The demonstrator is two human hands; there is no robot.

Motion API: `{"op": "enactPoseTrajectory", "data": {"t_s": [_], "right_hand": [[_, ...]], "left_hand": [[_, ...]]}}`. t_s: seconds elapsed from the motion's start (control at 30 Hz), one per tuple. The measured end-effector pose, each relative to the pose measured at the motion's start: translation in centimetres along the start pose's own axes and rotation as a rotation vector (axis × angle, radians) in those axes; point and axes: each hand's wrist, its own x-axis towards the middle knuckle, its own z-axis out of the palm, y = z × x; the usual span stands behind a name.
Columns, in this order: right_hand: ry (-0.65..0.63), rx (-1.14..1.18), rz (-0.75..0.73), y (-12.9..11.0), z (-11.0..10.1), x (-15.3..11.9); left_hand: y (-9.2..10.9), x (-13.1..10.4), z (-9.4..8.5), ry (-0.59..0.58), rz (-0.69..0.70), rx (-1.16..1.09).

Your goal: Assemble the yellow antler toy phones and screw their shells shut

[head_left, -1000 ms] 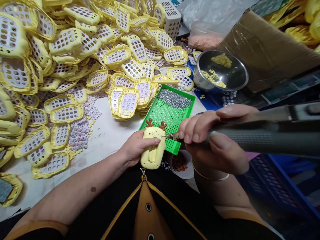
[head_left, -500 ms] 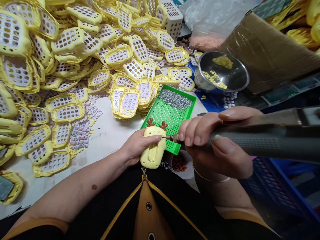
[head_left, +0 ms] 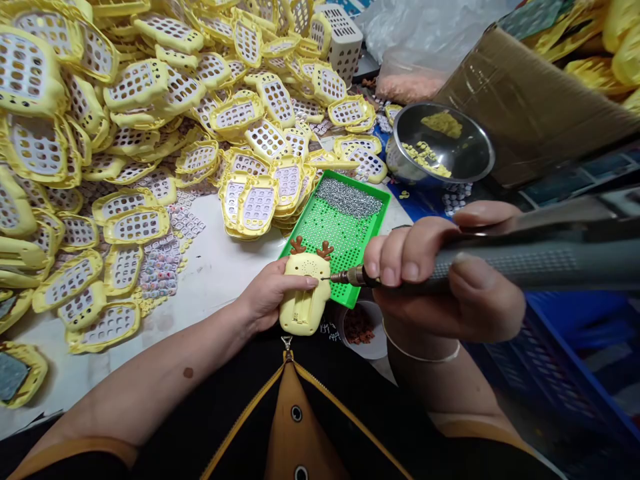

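My left hand [head_left: 273, 290] grips a yellow toy phone [head_left: 299, 313] with brown antlers, its back with the open battery compartment turned up. The thumb lies across the back, above the compartment. In my right hand [head_left: 440, 280] is a grey electric screwdriver [head_left: 540, 257], held nearly level, with the fingers wrapped round its body. Its thin bit points left and meets the right edge of the toy phone near the thumb; whether it sits in a screw I cannot make out. Just behind the toy stands a green perforated tray [head_left: 345, 233] with a heap of small screws [head_left: 350, 199] at its far end.
Yellow phone shells [head_left: 135, 80] with white button grids pile high at the left and back. A steel bowl [head_left: 443, 143] holds small yellow pieces. A cardboard box [head_left: 530, 107] leans at the right. A tub of brown pieces [head_left: 359, 327] stands below the tray; a blue crate [head_left: 565, 373] is lower right.
The screwdriver and my right hand have shifted slightly right and the tool's rear has risen a little. My left hand holds the toy phone almost where it was.
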Motion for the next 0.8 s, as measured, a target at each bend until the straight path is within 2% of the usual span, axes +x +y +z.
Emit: {"op": "enactPoseTrajectory", "data": {"t_s": [0.17, 0.5, 0.6, 0.8], "right_hand": [[0.022, 0.063, 0.008, 0.5, -0.5, 0.4], [0.064, 0.147, -0.003, 1.2, 0.1, -0.1], [-0.008, 0.135, -0.003, 1.3, 0.1, -0.3], [-0.268, 0.103, 0.023, 1.4, -0.1, -0.5]], "left_hand": [[0.0, 0.1, 0.0, -0.029, -0.005, -0.018], [0.2, -0.1, -0.2, -0.052, -0.013, -0.030], [0.3, -0.1, 0.0, -0.026, -0.017, 0.008], [0.2, 0.3, 0.4, 0.013, 0.016, 0.099]]}}
